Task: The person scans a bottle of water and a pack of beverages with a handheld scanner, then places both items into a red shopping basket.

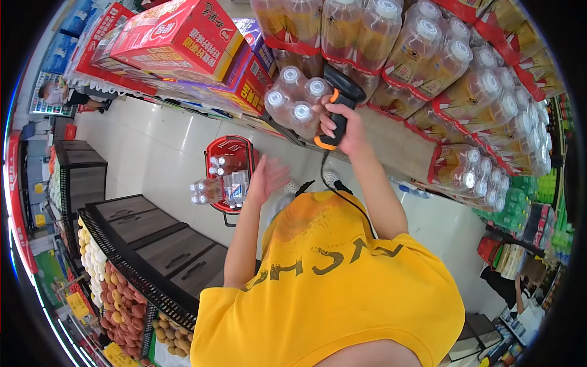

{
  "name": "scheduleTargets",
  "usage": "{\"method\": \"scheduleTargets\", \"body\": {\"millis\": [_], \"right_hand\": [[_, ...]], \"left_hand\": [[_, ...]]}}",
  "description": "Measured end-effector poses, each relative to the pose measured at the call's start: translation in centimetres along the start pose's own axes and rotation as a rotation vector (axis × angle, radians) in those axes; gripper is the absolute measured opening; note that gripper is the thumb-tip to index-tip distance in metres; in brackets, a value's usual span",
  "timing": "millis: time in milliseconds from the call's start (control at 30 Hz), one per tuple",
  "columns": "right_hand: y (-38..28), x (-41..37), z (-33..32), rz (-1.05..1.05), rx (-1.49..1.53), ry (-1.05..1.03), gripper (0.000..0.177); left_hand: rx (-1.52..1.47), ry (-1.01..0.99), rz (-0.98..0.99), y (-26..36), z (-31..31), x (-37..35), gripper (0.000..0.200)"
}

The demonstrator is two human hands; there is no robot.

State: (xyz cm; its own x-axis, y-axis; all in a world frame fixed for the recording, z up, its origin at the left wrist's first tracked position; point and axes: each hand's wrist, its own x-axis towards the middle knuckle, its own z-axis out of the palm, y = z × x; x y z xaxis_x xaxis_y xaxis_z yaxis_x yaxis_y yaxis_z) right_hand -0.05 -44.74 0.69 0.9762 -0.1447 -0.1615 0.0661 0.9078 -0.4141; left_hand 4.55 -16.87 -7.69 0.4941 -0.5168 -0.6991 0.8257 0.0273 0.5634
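My right hand (pixel 347 125) is wrapped round the grip of a black barcode scanner (pixel 344 84) with orange trim. Its cable (pixel 325 162) runs down across my yellow shirt. Right beside the scanner stands a pack of bottles (pixel 292 105) with clear bodies and white caps, close to my fingers. To the left, my left hand (pixel 267 177) is held out with its fingers stretched and slightly blurred, nothing in them. It is near a red shopping basket (pixel 249 148) on the floor, which has packs of bottles (pixel 209 190) in it, one sticking out over the side.
Stacked packs of amber drink bottles (pixel 419 46) fill the upper right. Red and purple cartons (pixel 177 40) are piled at upper left. A produce stand (pixel 174 244) with fruit runs along the lower left. Another person (pixel 58 93) is at far left, one more (pixel 520 293) at far right.
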Motion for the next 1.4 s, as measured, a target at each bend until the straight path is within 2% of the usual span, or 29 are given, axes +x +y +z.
{"method": "scheduleTargets", "body": {"millis": [67, 167, 200, 300, 367, 433, 467, 500, 567, 667, 767, 833, 933, 1000, 1033, 1067, 1167, 1267, 1400], "right_hand": [[-1.4, -1.9, -0.2, 0.037, -0.073, 0.032, 0.018], [-2.9, -4.9, 1.6, 0.074, -0.298, 0.105, 0.019], [-3.4, -6.0, 2.7, 0.093, -0.406, 0.101, 0.02], [-2.5, -9.2, 5.4, 0.12, -0.684, 0.195, 0.026], [-2.2, -11.2, 7.4, 0.234, -1.052, 0.168, 0.029], [-0.7, -13.4, 6.8, -0.167, -1.323, -0.082, 0.032], [-1.2, -14.7, 8.2, -0.09, -1.389, -0.128, 0.037], [-1.5, -16.0, 10.1, -0.247, -1.461, -0.2, 0.045], [-1.1, -18.9, 11.6, -0.099, -1.554, -0.183, 0.051], [-1.4, -20.7, 13.8, 0.359, -1.658, -0.213, 0.052], [-2.4, -23.3, 12.9, 0.086, -1.664, -0.401, 0.055], [-5.1, -25.0, 11.8, -0.048, -1.388, -0.507, 0.059], [-6.2, -28.9, 13.1, -0.239, -0.913, -0.027, 0.051], [-7.4, -29.7, 13.7, -0.11, -0.72, 0.197, 0.05], [-9.6, -29.4, 14.1, 0.049, -0.76, 0.26, 0.05], [-10.3, -28.6, 15.7, 0.093, -0.829, 0.331, 0.046], [-11.7, -26.6, 17.1, 0.285, -0.868, 0.151, 0.04], [-11.6, -26.2, 18.5, 0.357, -0.856, 0.134, 0.036], [-11.9, -25.4, 21.0, 0.524, -0.894, 0.258, 0.033]], "left_hand": [[-0.073, -0.081, -0.064, 3.4, 4.1, 0.0, 0.078], [-0.236, -0.405, -0.373, 4.8, 6.6, 3.0, 0.085], [-0.237, -0.556, -0.379, 3.6, 6.3, 4.9, 0.077], [-0.386, -0.5, -0.246, -0.3, 8.6, 4.7, 0.063], [-0.627, -0.818, -0.168, -3.9, 8.9, 5.6, 0.048], [0.537, -0.656, 0.647, -2.3, 11.3, 2.5, 0.042], [0.707, -0.6, 0.785, -1.7, 12.1, 1.4, 0.041], [0.613, -0.64, 0.698, -1.3, 12.8, 0.8, 0.041], [0.43, -0.69, 0.513, -0.3, 14.1, 0.7, 0.04], [0.344, -0.747, 0.356, 2.3, 15.6, 0.5, 0.038], [0.395, -0.812, 0.308, 5.8, 16.2, -0.6, 0.037], [0.436, -0.842, 0.306, 7.7, 16.0, -1.8, 0.036], [0.486, -0.857, 0.321, 9.4, 15.7, -3.3, 0.035], [0.51, -0.847, 0.34, 9.6, 15.6, -4.1, 0.034], [0.522, -0.838, 0.35, 9.5, 15.5, -4.4, 0.033], [0.526, -0.835, 0.358, 9.4, 15.7, -4.6, 0.033], [0.54, -0.809, 0.374, 9.0, 15.6, -5.1, 0.032], [0.542, -0.787, 0.384, 9.2, 15.3, -5.5, 0.031], [0.536, -0.771, 0.386, 9.7, 15.1, -6.0, 0.029]]}}
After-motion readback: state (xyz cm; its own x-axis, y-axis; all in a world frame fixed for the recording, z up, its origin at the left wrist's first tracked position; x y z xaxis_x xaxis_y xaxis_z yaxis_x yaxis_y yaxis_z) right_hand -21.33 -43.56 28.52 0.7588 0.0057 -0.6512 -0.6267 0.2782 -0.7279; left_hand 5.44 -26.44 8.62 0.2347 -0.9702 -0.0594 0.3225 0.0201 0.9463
